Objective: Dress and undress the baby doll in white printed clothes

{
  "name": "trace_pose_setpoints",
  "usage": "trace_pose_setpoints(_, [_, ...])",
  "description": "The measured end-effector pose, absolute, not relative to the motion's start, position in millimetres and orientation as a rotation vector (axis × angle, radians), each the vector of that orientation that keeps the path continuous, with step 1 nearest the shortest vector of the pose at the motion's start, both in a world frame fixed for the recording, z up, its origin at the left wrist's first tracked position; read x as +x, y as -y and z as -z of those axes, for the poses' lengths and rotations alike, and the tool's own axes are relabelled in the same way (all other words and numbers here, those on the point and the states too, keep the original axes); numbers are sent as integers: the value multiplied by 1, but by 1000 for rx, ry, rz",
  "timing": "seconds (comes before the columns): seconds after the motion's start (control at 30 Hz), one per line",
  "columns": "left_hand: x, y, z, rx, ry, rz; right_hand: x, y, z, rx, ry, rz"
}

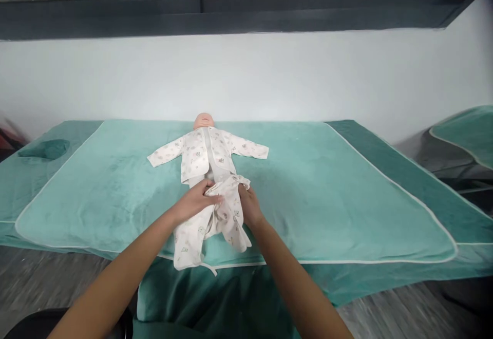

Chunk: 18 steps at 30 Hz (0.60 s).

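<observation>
A baby doll (204,121) lies on its back on a teal towel (327,195), head toward the wall. It wears a white printed top (200,153) with sleeves spread out and matching white trousers (192,236). My left hand (195,201) pinches the trousers' waistband at the doll's waist, fingers closed on the cloth. My right hand (249,206) grips the other side of the waistband, fingers curled into the fabric. The trouser legs trail toward the towel's near edge.
The towel has a white border and covers a darker green table (370,144). A small dark green pillow (45,149) sits at the far left. Another covered table (466,133) stands at the right. A white wall and a dark window frame are behind.
</observation>
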<state>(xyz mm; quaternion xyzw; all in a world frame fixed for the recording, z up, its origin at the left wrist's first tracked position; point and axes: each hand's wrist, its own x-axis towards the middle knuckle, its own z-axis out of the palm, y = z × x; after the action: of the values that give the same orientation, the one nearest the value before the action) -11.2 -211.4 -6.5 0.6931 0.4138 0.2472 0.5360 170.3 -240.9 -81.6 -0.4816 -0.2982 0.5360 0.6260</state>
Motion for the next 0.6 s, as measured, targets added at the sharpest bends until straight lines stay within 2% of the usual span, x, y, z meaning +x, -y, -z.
trace_pose_setpoints(0.17, [-20,214,3,1682,-963,-467,170,245,71,-1136,718,-1177])
trace_pose_setpoints(0.4, [9,176,9,1906,-1209,-859,168,237,87,-1139,705,-1108])
trace_pose_setpoints(0.6, [24,162,10,2011,-1295,-1057,172,215,87,-1343,961,-730])
